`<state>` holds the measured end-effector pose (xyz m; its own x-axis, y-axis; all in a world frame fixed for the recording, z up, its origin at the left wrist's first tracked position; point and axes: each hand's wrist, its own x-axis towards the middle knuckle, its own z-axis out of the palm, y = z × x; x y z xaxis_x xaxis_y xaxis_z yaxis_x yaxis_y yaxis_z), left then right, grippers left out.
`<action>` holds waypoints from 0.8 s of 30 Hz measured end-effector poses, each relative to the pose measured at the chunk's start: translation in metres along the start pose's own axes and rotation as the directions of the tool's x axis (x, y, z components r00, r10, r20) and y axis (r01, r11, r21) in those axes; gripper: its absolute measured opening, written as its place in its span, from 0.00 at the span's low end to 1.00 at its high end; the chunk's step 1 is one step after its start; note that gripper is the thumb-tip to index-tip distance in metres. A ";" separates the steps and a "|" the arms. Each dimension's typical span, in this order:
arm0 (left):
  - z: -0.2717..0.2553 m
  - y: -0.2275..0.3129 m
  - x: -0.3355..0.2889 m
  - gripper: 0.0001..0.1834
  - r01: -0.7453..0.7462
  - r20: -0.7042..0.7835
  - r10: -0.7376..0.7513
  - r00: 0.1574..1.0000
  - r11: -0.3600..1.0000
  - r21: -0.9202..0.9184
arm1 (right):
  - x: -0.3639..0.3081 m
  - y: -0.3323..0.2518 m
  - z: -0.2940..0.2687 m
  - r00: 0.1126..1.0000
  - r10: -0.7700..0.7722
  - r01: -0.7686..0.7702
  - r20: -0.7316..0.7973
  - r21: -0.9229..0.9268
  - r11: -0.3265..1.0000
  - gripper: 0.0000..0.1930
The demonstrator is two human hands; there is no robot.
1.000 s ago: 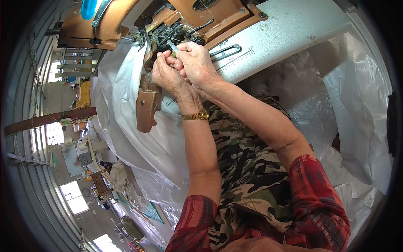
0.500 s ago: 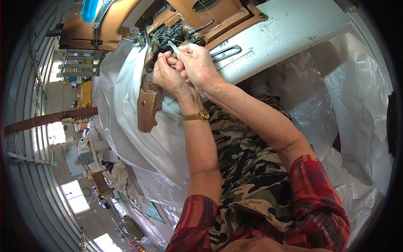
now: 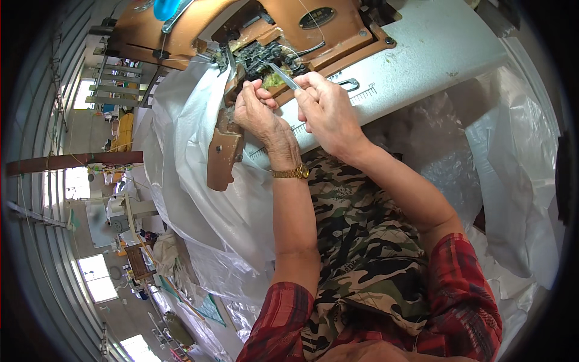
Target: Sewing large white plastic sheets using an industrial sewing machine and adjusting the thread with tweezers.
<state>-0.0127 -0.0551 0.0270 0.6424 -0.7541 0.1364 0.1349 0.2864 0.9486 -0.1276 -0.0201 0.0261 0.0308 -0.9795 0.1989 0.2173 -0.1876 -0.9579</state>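
Observation:
My right hand (image 3: 330,114) grips metal tweezers (image 3: 283,76), whose tips reach among the dark, lint-covered loopers and levers (image 3: 256,60) of a brown sewing machine (image 3: 338,37). To its left, my left hand (image 3: 260,113) is at the near edge of that open mechanism, fingers curled with their tips together. Whatever those fingers may pinch is too small to make out. Yellow-green lint (image 3: 274,80) shows just below the tweezers. A brown hinged cover (image 3: 223,158) hangs swung out beside my left wrist. Fine thread (image 3: 187,60) runs across the machine's left part.
A grey machine table (image 3: 434,42) with a printed ruler scale extends to the right. White translucent sheeting (image 3: 187,157) drapes at the left, with more plastic sheeting (image 3: 512,151) at the right. A blue-handled tool (image 3: 166,8) lies at the top. A red-brown beam (image 3: 78,161) crosses the background.
My right hand has drawn back to the right, away from my left hand, exposing more of the tweezers. My left hand stays by the mechanism. The whole view has shifted slightly.

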 end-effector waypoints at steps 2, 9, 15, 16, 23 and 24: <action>-0.003 -0.002 0.003 0.13 -0.008 0.001 0.008 1.000 1.000 -0.026 | 0.003 -0.014 -0.003 0.980 -0.198 0.198 0.028 -0.266 0.943 0.10; 0.000 -0.002 0.001 0.13 0.032 0.033 -0.030 0.999 0.999 -0.043 | 0.048 -0.022 -0.005 0.880 -0.360 0.471 0.311 -0.673 0.570 0.10; 0.001 0.000 0.000 0.12 0.032 0.022 -0.031 0.999 0.999 -0.042 | 0.056 -0.008 -0.003 0.861 -0.395 0.500 0.319 -0.671 0.547 0.08; 0.001 -0.001 0.001 0.12 0.032 0.023 -0.031 0.999 0.999 -0.041 | 0.056 -0.007 -0.003 0.849 -0.417 0.517 0.323 -0.667 0.537 0.08; 0.001 -0.001 0.002 0.12 0.042 0.020 -0.041 0.999 0.998 -0.039 | 0.055 -0.009 0.000 0.843 -0.422 0.518 0.335 -0.719 0.464 0.12; 0.000 -0.002 0.002 0.12 0.042 0.020 -0.041 0.999 0.998 -0.038 | 0.056 -0.007 0.000 0.840 -0.426 0.522 0.337 -0.717 0.462 0.12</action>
<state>-0.0120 -0.0572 0.0257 0.6212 -0.7769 0.1026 0.1905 0.2767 0.9419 -0.1276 -0.0732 0.0436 0.2619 -0.7183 0.6445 -0.5836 -0.6498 -0.4870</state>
